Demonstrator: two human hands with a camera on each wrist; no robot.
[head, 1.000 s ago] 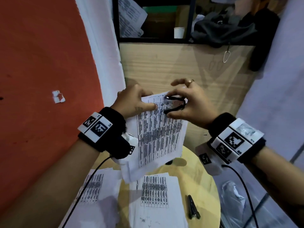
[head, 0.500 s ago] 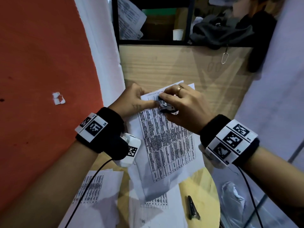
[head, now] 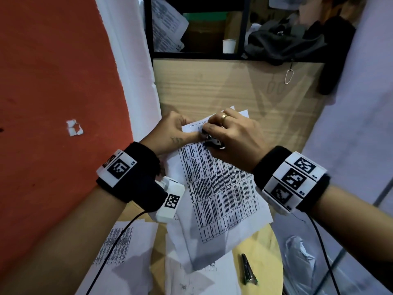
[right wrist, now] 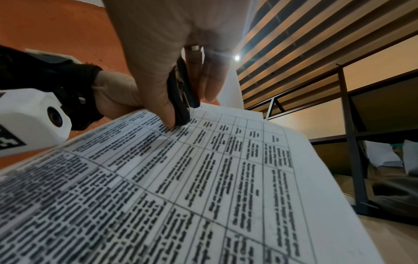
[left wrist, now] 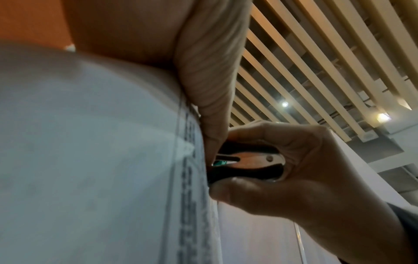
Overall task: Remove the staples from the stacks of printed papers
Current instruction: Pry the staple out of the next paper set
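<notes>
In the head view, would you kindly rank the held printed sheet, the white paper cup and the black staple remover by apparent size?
1. Held printed sheet
2. White paper cup, though it is farther away
3. Black staple remover, mostly hidden by the right hand, so unsure

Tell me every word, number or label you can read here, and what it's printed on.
"L5": on the left wristband, beside its square code.
"R3": on the right wristband, beside a square code; two more small tags there are too blurred to read.
Held sheet: a printed table, text too blurred to read in any view.
Sheets on the table: print too small to read.
Staple remover: no lettering visible.
</notes>
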